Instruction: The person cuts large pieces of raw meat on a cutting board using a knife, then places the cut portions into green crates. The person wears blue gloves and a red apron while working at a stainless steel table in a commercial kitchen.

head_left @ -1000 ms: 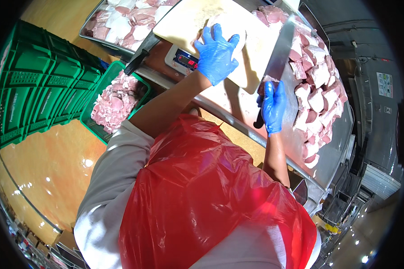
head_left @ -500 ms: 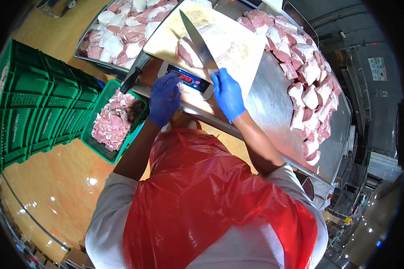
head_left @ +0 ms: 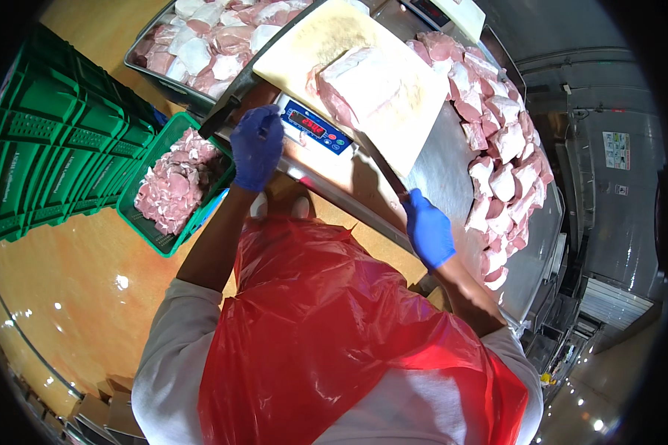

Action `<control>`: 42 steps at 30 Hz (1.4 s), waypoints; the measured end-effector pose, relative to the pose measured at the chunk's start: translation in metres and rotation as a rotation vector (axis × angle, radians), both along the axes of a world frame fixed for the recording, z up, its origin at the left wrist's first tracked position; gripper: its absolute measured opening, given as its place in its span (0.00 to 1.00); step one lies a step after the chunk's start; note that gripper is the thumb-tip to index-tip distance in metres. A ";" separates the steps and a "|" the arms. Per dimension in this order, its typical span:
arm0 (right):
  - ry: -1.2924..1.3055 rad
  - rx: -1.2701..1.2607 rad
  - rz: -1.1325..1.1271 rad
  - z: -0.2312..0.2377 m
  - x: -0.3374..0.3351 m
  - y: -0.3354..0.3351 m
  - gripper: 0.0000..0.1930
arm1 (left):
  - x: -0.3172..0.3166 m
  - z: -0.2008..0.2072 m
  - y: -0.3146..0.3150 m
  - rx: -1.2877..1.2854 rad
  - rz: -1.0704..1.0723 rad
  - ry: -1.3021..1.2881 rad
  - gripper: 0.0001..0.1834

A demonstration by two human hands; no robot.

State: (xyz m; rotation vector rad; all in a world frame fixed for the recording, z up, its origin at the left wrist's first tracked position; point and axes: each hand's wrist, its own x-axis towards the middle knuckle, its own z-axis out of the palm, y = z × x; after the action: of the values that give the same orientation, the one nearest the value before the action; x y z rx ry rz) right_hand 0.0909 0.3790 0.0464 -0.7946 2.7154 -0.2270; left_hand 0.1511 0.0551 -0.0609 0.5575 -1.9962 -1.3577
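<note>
Rightward and nearer, the right hand (head_left: 429, 230) is swinging the knife (head_left: 383, 167) in a closed grip, apparently uncovering the meat (head_left: 360, 83); the left hand (head_left: 257, 148) is curling, contents unclear.

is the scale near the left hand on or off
On: the scale near the left hand has red digits lit on its display.

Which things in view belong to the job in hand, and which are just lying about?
Job in hand, judging by position:
long steel knife, in the grip of the blue-gloved right hand
pink raw meat on the cream rectangular cutting board
blue-and-white digital scale, beside the blue-gloved left hand

Likely lying about:
black-handled knife
stacked green plastic crates
brown cardboard boxes
</note>
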 end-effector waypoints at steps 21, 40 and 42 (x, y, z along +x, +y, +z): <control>0.091 0.172 0.167 -0.018 -0.045 -0.055 0.10 | -0.061 -0.039 0.029 0.051 0.201 0.063 0.20; 0.068 -0.711 -0.207 -0.009 -0.031 -0.060 0.07 | -0.096 0.005 -0.046 -0.641 -0.360 0.299 0.12; 0.154 -0.748 -0.106 -0.004 -0.040 -0.063 0.08 | -0.127 -0.005 -0.043 -0.766 -0.317 0.185 0.13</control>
State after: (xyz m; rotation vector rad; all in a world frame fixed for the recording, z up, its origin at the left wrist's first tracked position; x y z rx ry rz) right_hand 0.0508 0.3164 0.0425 -0.8635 2.8075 -1.3035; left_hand 0.0243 0.0125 -0.0662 -0.2339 -2.2894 -0.6636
